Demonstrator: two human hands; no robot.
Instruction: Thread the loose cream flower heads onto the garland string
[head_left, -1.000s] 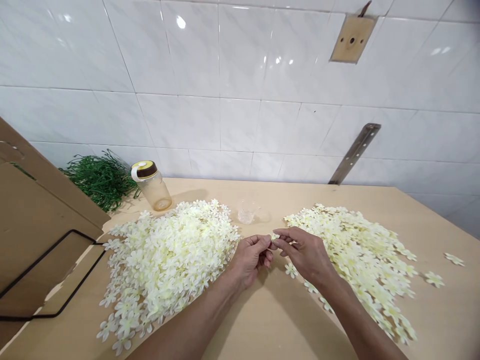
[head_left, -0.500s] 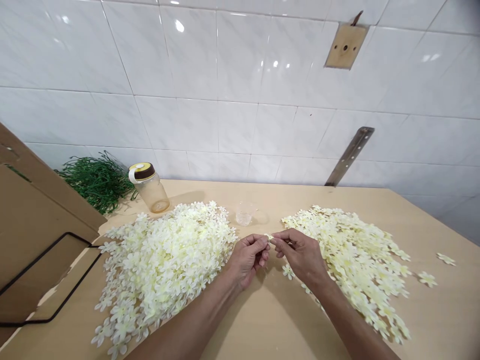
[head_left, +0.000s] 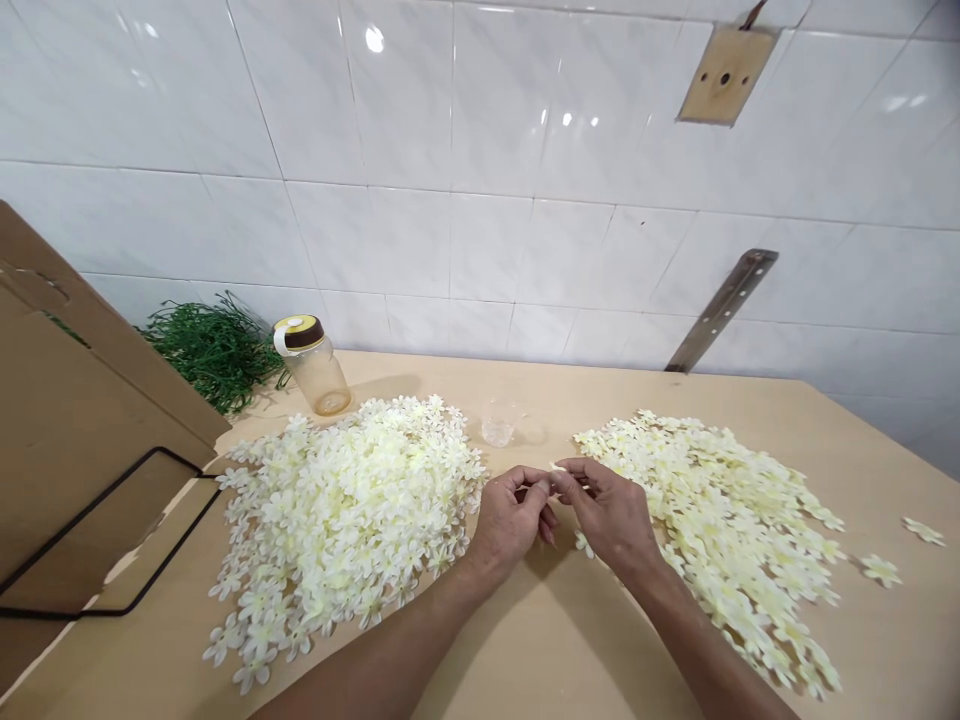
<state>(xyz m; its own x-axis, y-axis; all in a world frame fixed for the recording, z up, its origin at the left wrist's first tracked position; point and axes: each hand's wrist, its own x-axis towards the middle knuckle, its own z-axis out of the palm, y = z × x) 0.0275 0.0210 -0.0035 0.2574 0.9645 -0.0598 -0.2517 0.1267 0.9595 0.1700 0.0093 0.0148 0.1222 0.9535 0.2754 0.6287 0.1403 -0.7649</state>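
My left hand [head_left: 511,520] and my right hand [head_left: 611,512] meet fingertip to fingertip above the table, both pinching. Between them a sliver of a pale artificial flower [head_left: 556,467] shows; the fingers hide most of it. To the left lies a heaped pile of cream-white artificial flowers [head_left: 352,500]. A flatter, yellower spread of similar flowers [head_left: 720,510] lies to the right, partly behind my right forearm. Just beyond my hands stands a small clear plastic cup [head_left: 497,430]; its contents are hard to make out.
A clear bottle with a brown and yellow lid [head_left: 313,370] stands at the back left beside green artificial stems [head_left: 214,350]. A cardboard box [head_left: 97,430] and a black wire frame [head_left: 161,565] occupy the left side. Behind the table [head_left: 517,660] rises a tiled wall [head_left: 480,250].
The view has shifted slightly, so the objects sit further right. My fingers have closed in around the flower, and less of it shows now.
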